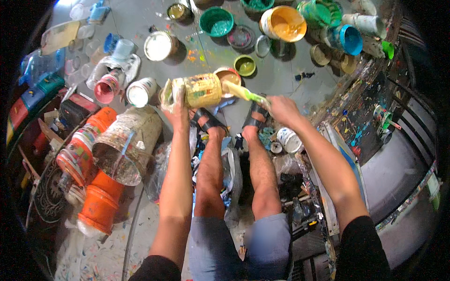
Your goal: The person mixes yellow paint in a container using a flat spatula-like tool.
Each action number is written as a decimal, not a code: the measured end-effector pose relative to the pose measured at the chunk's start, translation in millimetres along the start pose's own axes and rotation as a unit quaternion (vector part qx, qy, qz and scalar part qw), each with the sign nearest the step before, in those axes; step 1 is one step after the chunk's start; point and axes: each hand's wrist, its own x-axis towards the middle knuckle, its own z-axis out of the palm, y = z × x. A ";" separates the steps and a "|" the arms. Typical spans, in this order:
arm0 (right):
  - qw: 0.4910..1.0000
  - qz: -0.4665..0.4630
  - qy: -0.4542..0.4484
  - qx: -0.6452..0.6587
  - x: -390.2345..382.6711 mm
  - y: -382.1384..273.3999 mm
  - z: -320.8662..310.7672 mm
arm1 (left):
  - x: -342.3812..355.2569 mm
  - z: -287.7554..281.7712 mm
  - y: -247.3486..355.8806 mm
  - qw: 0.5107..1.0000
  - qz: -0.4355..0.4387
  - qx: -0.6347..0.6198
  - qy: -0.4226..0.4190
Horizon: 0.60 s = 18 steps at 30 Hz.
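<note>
My left hand (177, 112) is closed around a paint-smeared yellow can (202, 90), held tipped on its side above the floor, between and beyond my feet. In my closed right hand (283, 111) is a spatula-like tool (243, 92) with a green handle and a pale yellow, paint-coated end. That end points left, toward the can's right end. Just behind the can, partly hidden by it, is a small container of peach-orange paint (228, 76). A little cup of yellow-green paint (244, 65) stands beyond it.
Several paint tubs stand at the back, including a green bowl (216, 22), an orange-filled bucket (283, 24) and a blue one (350, 40). White-topped cans (158, 46) are at left. A big dirty bucket (126, 145) and orange buckets (101, 201) lie nearer. A paint-spattered board (351, 122) lines the right.
</note>
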 end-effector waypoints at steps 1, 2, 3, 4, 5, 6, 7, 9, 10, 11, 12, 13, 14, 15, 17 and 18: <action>1.000 -0.010 0.007 -0.024 9.7 4.9 10.7 | 0.4 6.3 -6.7 1.000 0.009 0.006 0.004; 0.998 -0.019 0.018 -0.052 17.0 8.1 20.1 | 0.6 9.4 -16.2 1.000 0.005 -0.003 -0.002; 0.996 -0.032 0.031 -0.079 25.0 6.4 28.1 | 1.2 10.3 -23.6 1.000 0.002 -0.003 -0.001; 0.992 -0.046 0.046 -0.105 31.5 3.2 35.0 | 2.0 11.7 -29.0 1.000 0.001 -0.004 0.000; 0.991 -0.038 0.056 -0.114 36.9 -1.5 41.0 | 3.9 13.3 -32.5 1.000 0.002 -0.006 0.001; 0.990 -0.029 0.067 -0.122 41.6 -6.4 48.2 | 7.1 12.2 -37.2 1.000 -0.001 -0.007 -0.001; 0.988 -0.021 0.079 -0.130 44.9 -11.5 54.0 | 6.3 10.4 -40.7 1.000 -0.009 -0.013 -0.003; 0.988 -0.004 0.096 -0.125 45.9 -18.9 65.5 | 5.0 11.3 -45.3 0.999 -0.021 -0.030 -0.006; 0.987 0.004 0.105 -0.123 46.3 -20.0 69.7 | 6.7 12.3 -46.2 1.000 -0.015 -0.018 -0.009; 0.983 0.000 0.133 -0.127 47.5 -19.8 73.4 | 9.5 14.1 -47.0 1.000 -0.008 -0.006 -0.013; 0.978 -0.005 0.160 -0.132 48.3 -17.8 78.9 | 12.0 15.9 -50.3 1.000 -0.003 0.006 -0.015; 0.973 -0.010 0.186 -0.136 48.7 -15.1 83.9 | 14.3 18.3 -52.6 1.000 0.003 0.017 -0.018; 0.972 -0.016 0.189 -0.138 48.7 -10.9 87.8 | 16.8 21.1 -57.0 1.000 0.002 0.023 -0.018; 0.971 -0.023 0.191 -0.139 49.8 -7.4 91.3 | 20.3 22.8 -63.1 0.999 0.002 0.029 -0.017; 0.973 -0.035 0.182 -0.135 50.4 0.8 98.0 | 21.1 23.0 -74.7 0.999 0.010 0.040 -0.018; 0.976 -0.039 0.170 -0.131 50.0 6.3 100.5 | 19.7 24.9 -78.6 0.999 0.017 0.045 -0.020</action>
